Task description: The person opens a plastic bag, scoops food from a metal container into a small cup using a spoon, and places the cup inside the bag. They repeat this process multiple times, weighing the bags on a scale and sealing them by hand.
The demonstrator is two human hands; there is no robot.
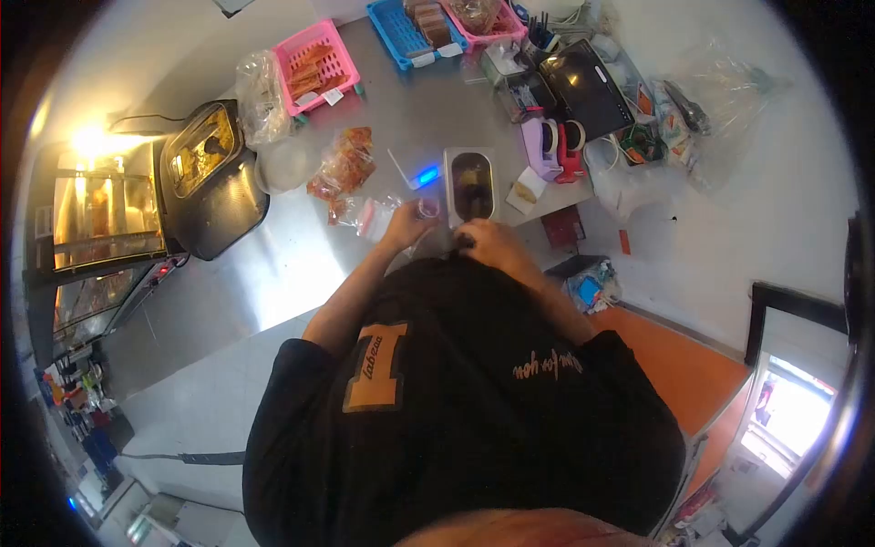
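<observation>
Left hand: fingers closed on a clear packet, held just above the counter. It sits immediately left of the steel pan. The packet is too small to read its contents.

Right hand: curled at the pan's near end, knuckles up. There's something dark at the fingertips, and I can't tell if it's gripped or just touched.

Edges: the pan sits close to the counter's right edge, with a white slip between it and the drop-off. The near edge is hidden under my torso. On the left side, the black cooker and the lit display case close things off.

Open room:
- a wide bare steel patch near-left of my left hand
- a bare strip far of the pan, running up to the baskets

Right of the pan is tight, and so is the far-right corner.

Counts:
- baskets: 3, with one pink basket far-left, one blue basket and a second pink basket at the far edge
- tape dispensers: 2, a purple dispenser touching a red dispenser, just right of the pan's far end
- black tablet: 1
- snack bag with orange contents: 1, left-far of my left hand
- blue light: 1, just left of the pan
</observation>
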